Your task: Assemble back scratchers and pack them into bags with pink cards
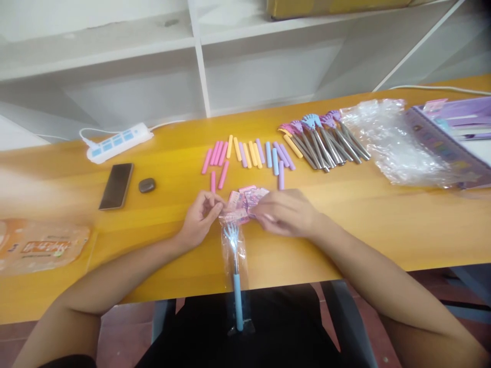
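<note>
Hands meet at the near table edge: left hand [200, 219] and right hand [284, 210] pinching the bagged back scratcher [235, 266] at its top; best to keep the paper header [244, 203] squared over the bag mouth

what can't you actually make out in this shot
Head view, the only one:
- Print on the pink card header: too small, partly under the right hand.
- Left hand fingertips: curled over the bag's top, grip unclear.
- Orange packet at the left edge: blurred, label unreadable.
- Purple box: cut off by the right edge.
- Brown box on the shelf: cut off by the top edge.
</note>
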Motion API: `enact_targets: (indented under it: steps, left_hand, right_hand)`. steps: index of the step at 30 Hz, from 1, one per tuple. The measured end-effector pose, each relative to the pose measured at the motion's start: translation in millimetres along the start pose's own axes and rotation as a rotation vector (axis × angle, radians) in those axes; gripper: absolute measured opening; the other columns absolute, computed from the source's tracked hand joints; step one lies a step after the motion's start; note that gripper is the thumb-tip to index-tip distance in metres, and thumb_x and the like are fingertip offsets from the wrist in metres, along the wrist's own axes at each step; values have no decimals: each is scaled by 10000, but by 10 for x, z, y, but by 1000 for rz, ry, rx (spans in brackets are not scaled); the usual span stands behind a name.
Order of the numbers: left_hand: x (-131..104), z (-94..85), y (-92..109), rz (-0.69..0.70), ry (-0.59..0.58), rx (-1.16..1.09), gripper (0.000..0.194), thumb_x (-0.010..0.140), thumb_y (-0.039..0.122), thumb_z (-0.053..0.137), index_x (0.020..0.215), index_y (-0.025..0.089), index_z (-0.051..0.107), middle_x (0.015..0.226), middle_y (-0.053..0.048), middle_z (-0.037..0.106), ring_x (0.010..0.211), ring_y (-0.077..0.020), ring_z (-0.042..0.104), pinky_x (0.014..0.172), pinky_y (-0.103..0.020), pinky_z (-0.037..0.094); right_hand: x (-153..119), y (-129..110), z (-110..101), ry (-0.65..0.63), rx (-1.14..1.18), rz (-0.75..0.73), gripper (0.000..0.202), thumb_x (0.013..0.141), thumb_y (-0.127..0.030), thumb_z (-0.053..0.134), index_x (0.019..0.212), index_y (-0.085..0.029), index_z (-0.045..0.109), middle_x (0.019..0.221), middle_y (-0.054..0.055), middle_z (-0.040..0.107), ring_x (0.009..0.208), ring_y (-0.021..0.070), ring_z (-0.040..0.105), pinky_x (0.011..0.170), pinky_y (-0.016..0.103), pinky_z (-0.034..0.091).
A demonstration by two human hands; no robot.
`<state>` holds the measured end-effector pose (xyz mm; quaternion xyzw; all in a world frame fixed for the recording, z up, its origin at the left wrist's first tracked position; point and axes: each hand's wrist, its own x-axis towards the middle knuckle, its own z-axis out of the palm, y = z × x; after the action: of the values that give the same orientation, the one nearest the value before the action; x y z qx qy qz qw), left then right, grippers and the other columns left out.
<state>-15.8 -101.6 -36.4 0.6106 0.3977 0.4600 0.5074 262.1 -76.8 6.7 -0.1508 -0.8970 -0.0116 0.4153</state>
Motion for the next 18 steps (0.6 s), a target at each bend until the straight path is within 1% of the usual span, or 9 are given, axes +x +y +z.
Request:
enact_targets:
  steps: [3,5,7,9,13,16,18]
  left_hand:
    - [18,3,18,-4,9,32,268,1069,372,660,949,231,467,993,-2,653,851,-125,608,797,-267,498]
    - [21,3,20,-3,15,38,265,1054,373,683,954,228,485,965,3,636,844,-125,604,796,-264,501]
    - [18,2,10,-12,4,27,249,1045,370,698,971,227,508,960,1,631,863,-132,617,813,-269,513]
    - [12,3,-9,-10,-19,11,225,1042,356,707,990,227,530,956,1,631,872,-134,628,824,-271,522]
    - [9,6,-59,54,-44,3,162,1036,314,720,1043,231,581,963,-1,632,895,-137,640,851,-278,536]
    - [10,2,-93,112,-42,15,134,1031,286,725,1047,231,604,978,-9,640,913,-142,644,876,-289,546]
    - [9,-3,-103,148,-65,25,102,1037,274,712,1027,226,623,975,-18,649,917,-149,649,885,-301,551]
  right_hand:
    - [34,-171,158,-64,-2,-186,144,1011,-171,713,1151,-199,729,866,3,714,705,133,632,568,296,492]
    - [61,-229,228,-109,-54,-235,141,1014,-149,714,1143,-187,754,831,-5,701,689,133,615,563,302,479]
    - [77,-225,257,-107,-137,-223,179,1012,-111,703,1169,-174,762,918,11,745,740,139,640,583,305,488]
    - [71,-170,250,-72,-212,-180,237,1014,-91,690,1223,-181,757,1006,26,766,802,149,659,611,307,499]
    - [12,-26,192,3,-271,-88,277,1018,-103,693,1271,-202,750,918,27,716,789,150,625,623,305,486]
    - [-28,21,173,24,-254,-55,288,1004,-123,722,1281,-195,750,945,41,711,815,154,634,667,299,515]
    - [-40,26,186,38,-245,-41,300,999,-141,734,1295,-192,745,954,47,715,813,157,641,675,300,522]
